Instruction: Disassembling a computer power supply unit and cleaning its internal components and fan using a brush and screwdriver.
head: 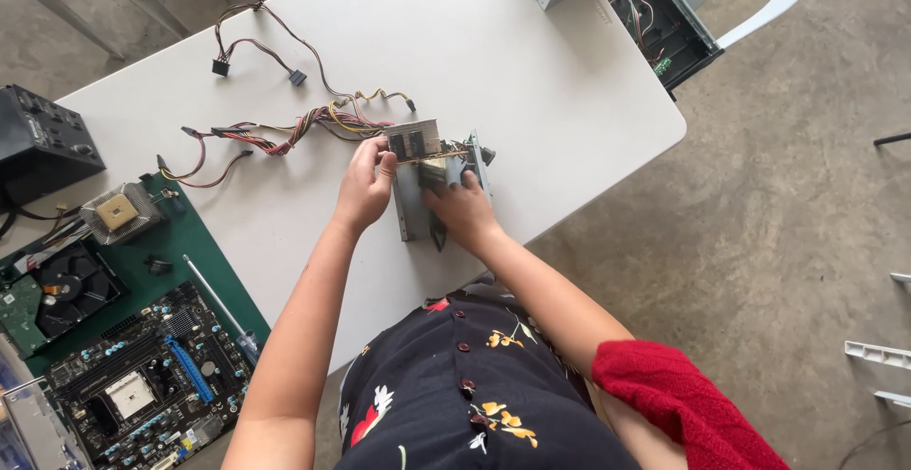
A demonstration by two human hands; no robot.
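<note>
The power supply unit (pixel 432 171), a grey metal box with its cover off and its internals exposed, rests on the white worktop (pixel 531 81) near the front edge, directly ahead of the person. The left hand (pixel 365 185) grips the left side of the unit, with the fingers curled over its upper corner. The right hand (pixel 462 212) presses against the lower right part of the unit, fingers closed on the metal frame. A bundle of multicoloured cables (pixel 285 129) runs from the top of the unit and spreads to the left across the worktop, ending in several black connectors. At the left, a green mat (pixel 195 242) carries a motherboard (pixel 142 385), a cooling fan (pixel 71 290) and a heatsink (pixel 119 212); a screwdriver (pixel 220 307) lies along the mat's right edge. An open computer case (pixel 655 15) sits at the far right corner of the worktop.
</note>
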